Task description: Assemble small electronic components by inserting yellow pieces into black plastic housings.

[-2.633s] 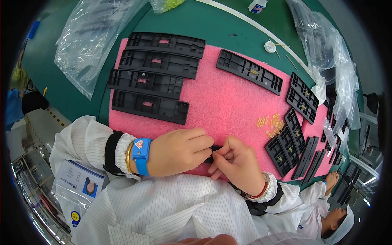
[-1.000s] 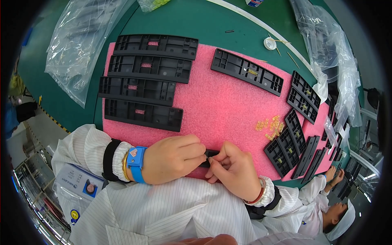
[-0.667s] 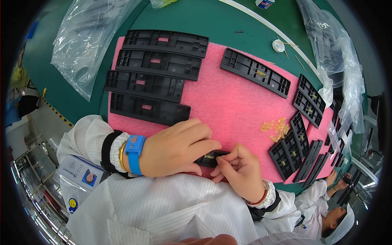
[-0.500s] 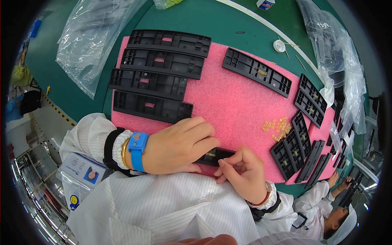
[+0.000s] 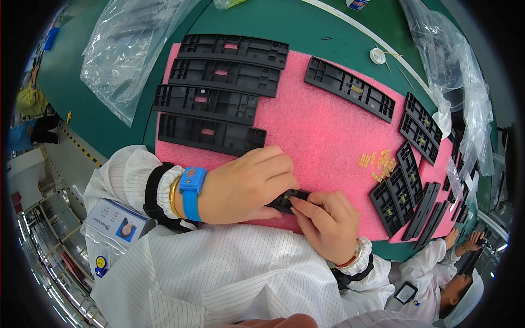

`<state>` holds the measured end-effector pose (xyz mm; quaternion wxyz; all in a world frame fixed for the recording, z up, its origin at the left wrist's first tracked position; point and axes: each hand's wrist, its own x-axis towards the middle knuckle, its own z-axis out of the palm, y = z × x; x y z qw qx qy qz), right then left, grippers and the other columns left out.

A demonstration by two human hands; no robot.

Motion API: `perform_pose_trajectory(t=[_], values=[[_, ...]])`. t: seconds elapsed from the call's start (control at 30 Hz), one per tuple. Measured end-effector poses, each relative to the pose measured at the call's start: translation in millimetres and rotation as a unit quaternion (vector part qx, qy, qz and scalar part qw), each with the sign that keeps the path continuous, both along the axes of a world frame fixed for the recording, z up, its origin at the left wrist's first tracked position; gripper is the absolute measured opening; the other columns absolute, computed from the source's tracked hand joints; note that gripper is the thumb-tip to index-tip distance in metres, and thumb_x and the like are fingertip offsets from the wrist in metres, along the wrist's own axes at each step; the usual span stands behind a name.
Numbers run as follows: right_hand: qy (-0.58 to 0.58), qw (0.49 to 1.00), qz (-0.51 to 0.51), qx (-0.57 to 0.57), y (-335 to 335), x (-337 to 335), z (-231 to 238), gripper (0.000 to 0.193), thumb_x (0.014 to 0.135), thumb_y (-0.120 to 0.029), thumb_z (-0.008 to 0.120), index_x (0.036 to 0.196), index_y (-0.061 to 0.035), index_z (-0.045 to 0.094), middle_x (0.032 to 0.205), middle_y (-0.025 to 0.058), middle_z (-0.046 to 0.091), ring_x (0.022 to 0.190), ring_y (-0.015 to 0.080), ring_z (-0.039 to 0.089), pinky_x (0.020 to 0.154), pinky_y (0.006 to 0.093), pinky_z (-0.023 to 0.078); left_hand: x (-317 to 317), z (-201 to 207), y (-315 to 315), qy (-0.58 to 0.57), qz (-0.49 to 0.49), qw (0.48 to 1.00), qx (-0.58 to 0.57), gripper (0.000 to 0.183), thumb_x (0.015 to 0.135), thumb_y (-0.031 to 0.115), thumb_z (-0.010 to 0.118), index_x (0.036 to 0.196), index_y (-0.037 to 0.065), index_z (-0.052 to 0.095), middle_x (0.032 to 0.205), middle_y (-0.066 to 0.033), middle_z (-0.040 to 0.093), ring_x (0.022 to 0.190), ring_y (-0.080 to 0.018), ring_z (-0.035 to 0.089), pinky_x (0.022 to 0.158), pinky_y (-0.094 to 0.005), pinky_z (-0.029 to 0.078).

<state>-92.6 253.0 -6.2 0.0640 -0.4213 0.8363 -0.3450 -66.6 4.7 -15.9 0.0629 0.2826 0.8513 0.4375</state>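
Observation:
Close to my body, a black plastic panel lies mostly hidden under my two hands. My left hand, with a blue strap at the wrist, is closed over the panel's left part. The fingers of my right hand are pinched together on the panel's middle, at a small yellow clear piece. How firmly they grip that piece is hidden. Right of my hands, a loose cluster of small yellow clear pieces rests on the pink foam sheet.
Several black panels with pink-showing slots lie in a column at the left. Another panel, with a yellow piece in it, is at the back right; more panels crowd the right. Plastic bags flank the green table. A co-worker sits at lower right.
My right hand has shifted left over the panel, its fingertips now at the yellow piece in the middle. My left hand keeps its hold. The whole view has moved slightly.

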Motion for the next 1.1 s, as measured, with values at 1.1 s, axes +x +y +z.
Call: perform_pose_trajectory(t=[1.1], values=[[0.012,0.997,-0.044,0.06,-10.2,3.9,10.8,0.022,0.082,-0.013,0.079,0.101,-0.0068,0.069,0.098,0.0074,0.064,0.089,0.0276,0.065,0.07,0.0381,0.053,2.2,1.0,0.9,0.056,0.015,0.998,0.027,0.056,0.065,0.014,0.091,0.114,0.002,0.067,0.11,-0.0122,0.06,0.103,-0.0335,0.058,0.092,-0.0441,0.05]])
